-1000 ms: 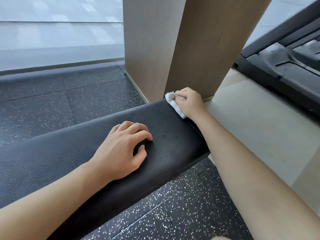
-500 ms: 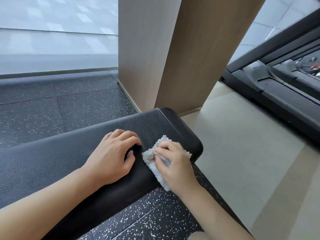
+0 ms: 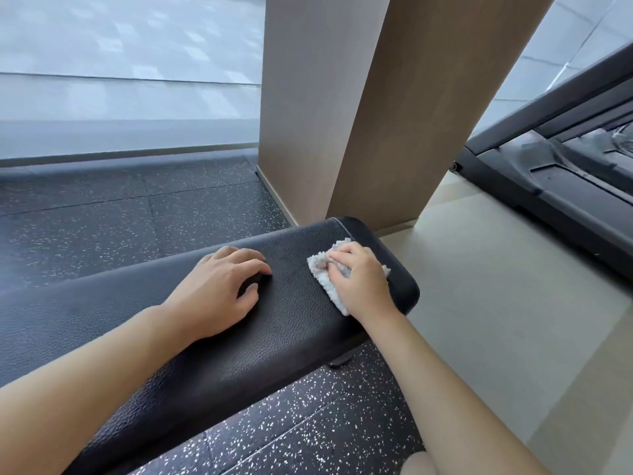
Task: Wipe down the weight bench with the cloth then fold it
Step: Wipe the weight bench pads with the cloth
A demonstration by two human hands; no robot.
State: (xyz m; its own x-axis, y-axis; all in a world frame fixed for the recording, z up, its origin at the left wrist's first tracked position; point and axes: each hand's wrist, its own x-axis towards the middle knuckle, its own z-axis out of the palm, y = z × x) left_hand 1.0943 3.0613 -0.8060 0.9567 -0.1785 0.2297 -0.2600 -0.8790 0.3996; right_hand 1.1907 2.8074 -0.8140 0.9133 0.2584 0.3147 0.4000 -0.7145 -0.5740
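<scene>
There were two hands in view — one left hand (image 3: 219,286) and one right hand (image 3: 359,279) — each on its own bare forearm, so two forearms as well. One black padded weight bench (image 3: 144,323) ran across the frame, and one pale cloth (image 3: 325,272) lay on it. Around them stood one wood-faced pillar (image 3: 359,108), one dark exercise machine (image 3: 565,166) at the right edge, and two kinds of flooring — one speckled black rubber floor (image 3: 113,217) and one pale smooth floor (image 3: 513,303).
</scene>
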